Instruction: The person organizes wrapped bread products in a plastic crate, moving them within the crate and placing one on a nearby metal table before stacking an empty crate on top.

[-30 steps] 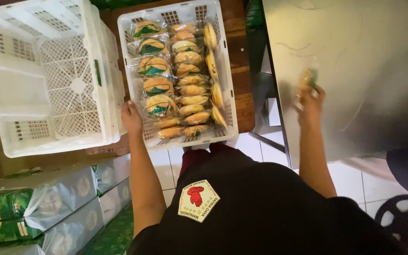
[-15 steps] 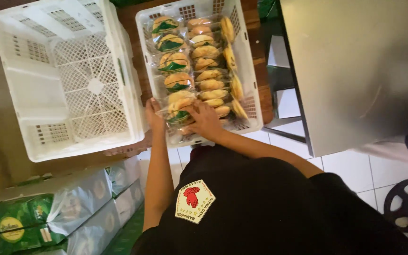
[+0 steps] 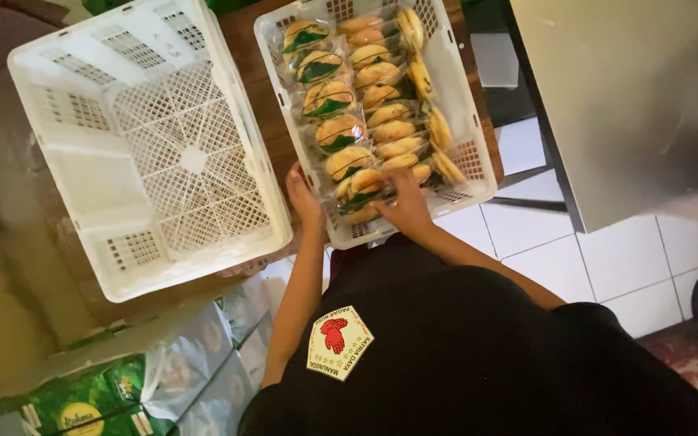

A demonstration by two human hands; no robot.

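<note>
Left hand: the left hand (image 3: 304, 198) gripped the near left rim of the filled crate (image 3: 468, 97); fingers curled over the edge
Right hand: the right hand (image 3: 404, 203) lay fingers-down on the nearest wrapped buns (image 3: 359, 187) at the crate's near edge; whether it pinched one could not be told
Location: buns sat inside the filled crate, packed in rows from near edge to far edge
Handling: judged light, soft, easily crushed; clear wrapper likely slippery; best taken by the sides, not squeezed
Count: two white crates, one filled, one empty crate (image 3: 151, 153) to its left; roughly twenty buns, exact number unclear
</note>
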